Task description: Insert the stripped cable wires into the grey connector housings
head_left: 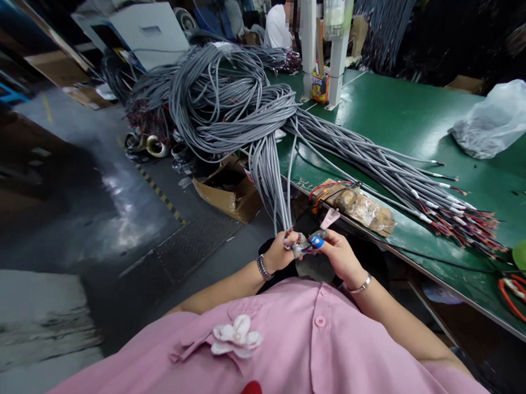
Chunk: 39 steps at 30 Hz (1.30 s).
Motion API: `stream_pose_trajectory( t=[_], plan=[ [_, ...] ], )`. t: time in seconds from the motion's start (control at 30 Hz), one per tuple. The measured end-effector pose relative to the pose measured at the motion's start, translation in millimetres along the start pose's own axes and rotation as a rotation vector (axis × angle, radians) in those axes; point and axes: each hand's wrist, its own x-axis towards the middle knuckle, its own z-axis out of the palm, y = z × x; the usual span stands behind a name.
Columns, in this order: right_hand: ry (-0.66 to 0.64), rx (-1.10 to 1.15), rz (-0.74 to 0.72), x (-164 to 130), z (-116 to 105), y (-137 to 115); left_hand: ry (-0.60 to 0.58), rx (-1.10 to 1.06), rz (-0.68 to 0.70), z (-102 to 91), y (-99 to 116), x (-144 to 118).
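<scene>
Fingers point(292, 241) of two hands pinch one blue tool point(317, 241).

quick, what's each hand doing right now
left hand: closed on the hanging grey cable ends
right hand: closed on a small blue-tipped tool

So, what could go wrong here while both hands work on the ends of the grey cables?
1. The cable bundle hangs off the table edge; its weight might pull the ends out of the left hand.
2. The right hand holds a small blue tool near the fingers; it could nick them.
</scene>
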Motion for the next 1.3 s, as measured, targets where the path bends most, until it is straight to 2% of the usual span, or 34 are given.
stream_pose_trajectory(
  t=[0.1, 0.23, 0.33, 0.4, 0.53, 0.63, 0.73, 0.87, 1.0, 1.17, 1.3],
  plan=[
    [-0.015, -0.049, -0.059, -0.4, 0.5, 1.8, -0.088, 0.037, 0.013, -1.6, -3.0, 2.1],
    [0.061, -0.090, -0.079, -0.8, 1.0, 4.8, -0.130, -0.038, -0.046, -2.2, 3.0, 4.4],
    [0.128, -0.086, -0.036, -2.2, 3.2, 6.6, -0.069, -0.151, -0.075, -1.6, 10.4, 3.8],
    [0.123, -0.051, -0.016, -3.3, 2.1, 7.3, -0.003, -0.200, -0.096, -1.0, 13.2, 2.4],
    [0.000, 0.216, 0.083, -0.7, -11.9, 9.5, 0.118, -0.315, -0.111, 2.2, 12.6, 0.9],
    [0.041, 0.424, 0.162, 9.2, -26.0, 11.9, 0.180, -0.370, -0.130, 6.9, 13.1, 3.6],
    [0.085, 0.447, 0.143, 22.5, -32.4, 12.3, 0.177, -0.347, -0.128, 12.6, 17.9, 9.1],
    [0.058, 0.425, 0.048, 34.0, -29.7, 10.2, 0.161, -0.268, -0.113, 17.9, 24.4, 15.2],
    [0.046, 0.512, 0.058, 38.1, -26.0, 10.5, 0.157, -0.198, -0.125, 18.6, 23.7, 16.2],
    [0.145, 0.563, 0.032, 43.1, -21.3, 12.8, 0.137, -0.140, -0.133, 19.0, 18.1, 14.7],
    [0.181, 0.506, 0.022, 42.4, -16.8, 11.4, 0.127, -0.114, -0.133, 20.4, 16.0, 14.4]
  ],
)
